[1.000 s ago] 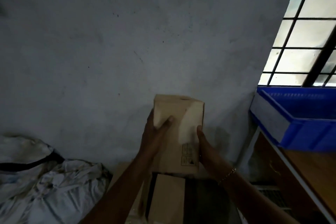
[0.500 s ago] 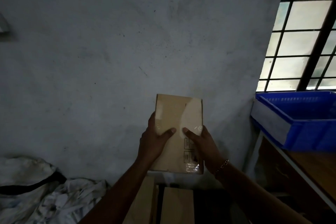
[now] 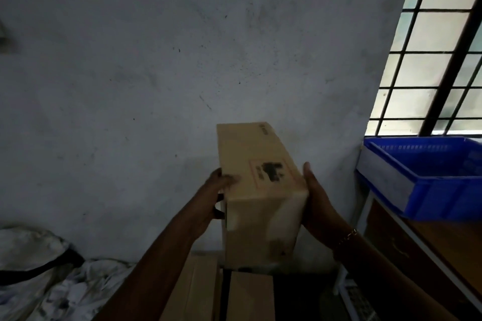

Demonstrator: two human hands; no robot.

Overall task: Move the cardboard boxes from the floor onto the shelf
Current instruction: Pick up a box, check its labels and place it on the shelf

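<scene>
Box (image 3: 260, 190) aloft: left hand (image 3: 212, 199) grips its edge, right hand (image 3: 317, 203) presses its side flat. Next, likely: across onto shelf (image 3: 448, 247).

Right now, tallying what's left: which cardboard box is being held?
The labelled box between left hand and right hand; two plain boxes lie below it.
</scene>
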